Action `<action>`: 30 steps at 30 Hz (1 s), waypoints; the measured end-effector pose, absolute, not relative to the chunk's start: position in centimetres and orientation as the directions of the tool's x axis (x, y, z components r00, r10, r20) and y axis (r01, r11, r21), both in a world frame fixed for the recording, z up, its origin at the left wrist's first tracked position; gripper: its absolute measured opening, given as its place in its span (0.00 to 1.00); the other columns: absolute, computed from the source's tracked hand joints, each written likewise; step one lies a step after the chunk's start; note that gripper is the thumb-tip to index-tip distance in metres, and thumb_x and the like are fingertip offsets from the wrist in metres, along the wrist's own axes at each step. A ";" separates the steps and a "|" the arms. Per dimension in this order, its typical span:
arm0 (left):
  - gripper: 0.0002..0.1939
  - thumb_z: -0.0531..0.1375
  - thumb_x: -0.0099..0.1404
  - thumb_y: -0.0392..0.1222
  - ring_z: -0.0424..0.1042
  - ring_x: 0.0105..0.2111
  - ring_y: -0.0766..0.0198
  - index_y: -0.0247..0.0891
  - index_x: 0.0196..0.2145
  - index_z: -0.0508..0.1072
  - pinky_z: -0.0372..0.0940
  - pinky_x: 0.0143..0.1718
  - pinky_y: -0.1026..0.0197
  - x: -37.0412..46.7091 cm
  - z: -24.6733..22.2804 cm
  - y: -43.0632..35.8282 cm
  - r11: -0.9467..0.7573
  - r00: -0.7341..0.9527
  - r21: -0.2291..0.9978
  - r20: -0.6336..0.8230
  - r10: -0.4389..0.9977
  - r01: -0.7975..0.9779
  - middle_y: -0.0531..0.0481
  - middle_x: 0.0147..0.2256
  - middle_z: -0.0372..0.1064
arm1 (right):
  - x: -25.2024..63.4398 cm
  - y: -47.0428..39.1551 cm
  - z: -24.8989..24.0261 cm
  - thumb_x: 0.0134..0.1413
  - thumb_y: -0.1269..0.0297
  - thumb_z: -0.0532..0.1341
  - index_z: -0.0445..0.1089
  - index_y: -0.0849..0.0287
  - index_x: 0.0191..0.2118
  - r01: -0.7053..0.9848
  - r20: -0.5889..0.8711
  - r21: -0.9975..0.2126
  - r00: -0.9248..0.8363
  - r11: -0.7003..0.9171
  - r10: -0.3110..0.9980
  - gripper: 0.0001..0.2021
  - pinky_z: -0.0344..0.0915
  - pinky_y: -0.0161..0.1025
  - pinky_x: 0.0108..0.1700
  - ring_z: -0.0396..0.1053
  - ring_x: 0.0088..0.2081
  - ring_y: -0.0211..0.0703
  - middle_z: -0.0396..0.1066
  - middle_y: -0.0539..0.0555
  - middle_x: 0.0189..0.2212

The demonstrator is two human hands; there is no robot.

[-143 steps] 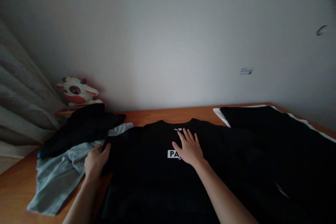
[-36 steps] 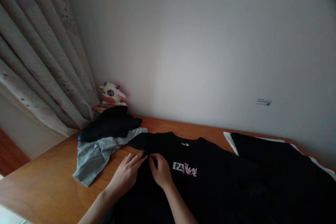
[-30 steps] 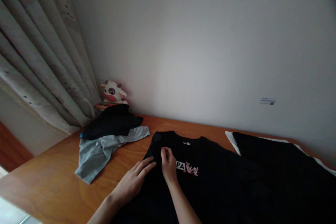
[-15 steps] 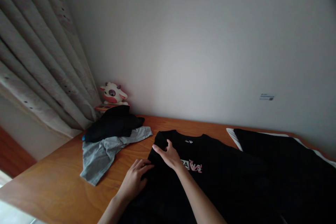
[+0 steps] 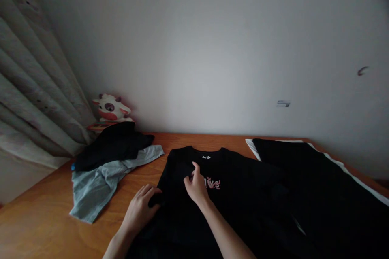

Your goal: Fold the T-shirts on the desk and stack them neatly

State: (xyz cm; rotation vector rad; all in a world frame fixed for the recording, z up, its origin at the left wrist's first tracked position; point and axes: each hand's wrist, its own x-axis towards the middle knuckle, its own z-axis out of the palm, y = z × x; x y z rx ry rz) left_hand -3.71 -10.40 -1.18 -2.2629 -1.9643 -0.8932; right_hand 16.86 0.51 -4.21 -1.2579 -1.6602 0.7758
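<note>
A black T-shirt lies spread on the wooden table, its collar toward the wall and a pink and white print on the chest. At its left edge, my left hand has fingers and thumb curled round a bit of the black cloth. My right hand is over the chest, partly covering the print, with thumb and index finger apart and nothing seen between them.
On the left of the wooden table, a black garment lies over a grey one. Behind them is a cow figure beside a curtain. Black cloth with white edging lies at right, near the wall.
The view has turned to the right. My right hand has moved from the shirt's left shoulder area down onto the chest print. The shoulder cloth now lies flatter.
</note>
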 end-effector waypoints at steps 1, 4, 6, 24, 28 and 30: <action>0.17 0.60 0.51 0.30 0.77 0.37 0.59 0.46 0.38 0.76 0.72 0.41 0.59 -3.7 -1.1 -10.4 -0.220 0.058 0.338 0.431 0.900 0.915 0.53 0.35 0.76 | 17.4 0.6 -4.5 0.53 0.71 0.57 0.55 0.64 0.65 0.339 0.282 -0.896 -0.067 0.287 0.957 0.32 0.71 0.37 0.35 0.75 0.28 0.43 0.72 0.48 0.28; 0.13 0.63 0.53 0.33 0.77 0.34 0.59 0.45 0.37 0.77 0.72 0.37 0.60 -3.8 -0.9 -10.3 -0.261 0.108 0.299 0.444 0.889 0.918 0.53 0.32 0.75 | 18.3 0.7 -4.7 0.56 0.65 0.58 0.58 0.60 0.65 0.209 0.322 -0.923 -0.047 0.324 0.946 0.30 0.69 0.34 0.29 0.71 0.22 0.37 0.71 0.46 0.29; 0.11 0.63 0.55 0.34 0.77 0.33 0.60 0.46 0.36 0.77 0.72 0.37 0.61 -3.9 -0.9 -10.3 -0.285 0.141 0.268 0.452 0.881 0.920 0.53 0.32 0.75 | 18.4 0.5 -4.4 0.57 0.62 0.59 0.67 0.58 0.59 0.201 0.369 -0.905 -0.070 0.376 0.927 0.23 0.68 0.33 0.26 0.70 0.21 0.36 0.73 0.50 0.31; 0.25 0.46 0.70 0.46 0.68 0.61 0.50 0.32 0.57 0.70 0.63 0.62 0.48 0.3 -1.0 1.9 -0.084 0.013 0.192 0.341 0.940 0.978 0.35 0.60 0.70 | 18.9 -0.6 -3.7 0.52 0.67 0.59 0.71 0.57 0.43 0.258 0.394 -0.896 0.091 0.361 0.914 0.12 0.65 0.34 0.29 0.68 0.24 0.40 0.70 0.47 0.25; 0.32 0.46 0.70 0.51 0.59 0.67 0.44 0.24 0.61 0.66 0.57 0.65 0.41 1.9 -4.1 4.1 0.026 -0.066 0.151 0.265 0.962 0.988 0.28 0.65 0.62 | 18.9 -0.8 -3.8 0.51 0.72 0.56 0.72 0.56 0.40 0.368 0.422 -0.845 0.013 0.389 0.906 0.11 0.65 0.36 0.34 0.70 0.27 0.41 0.73 0.50 0.29; 0.35 0.46 0.70 0.53 0.54 0.69 0.43 0.23 0.63 0.64 0.52 0.67 0.39 2.3 -4.8 4.1 0.060 -0.089 0.130 0.234 0.968 0.990 0.28 0.67 0.56 | 18.9 -0.8 -3.7 0.52 0.73 0.55 0.72 0.56 0.38 0.412 0.426 -0.819 -0.028 0.399 0.904 0.11 0.63 0.36 0.34 0.70 0.28 0.41 0.74 0.51 0.30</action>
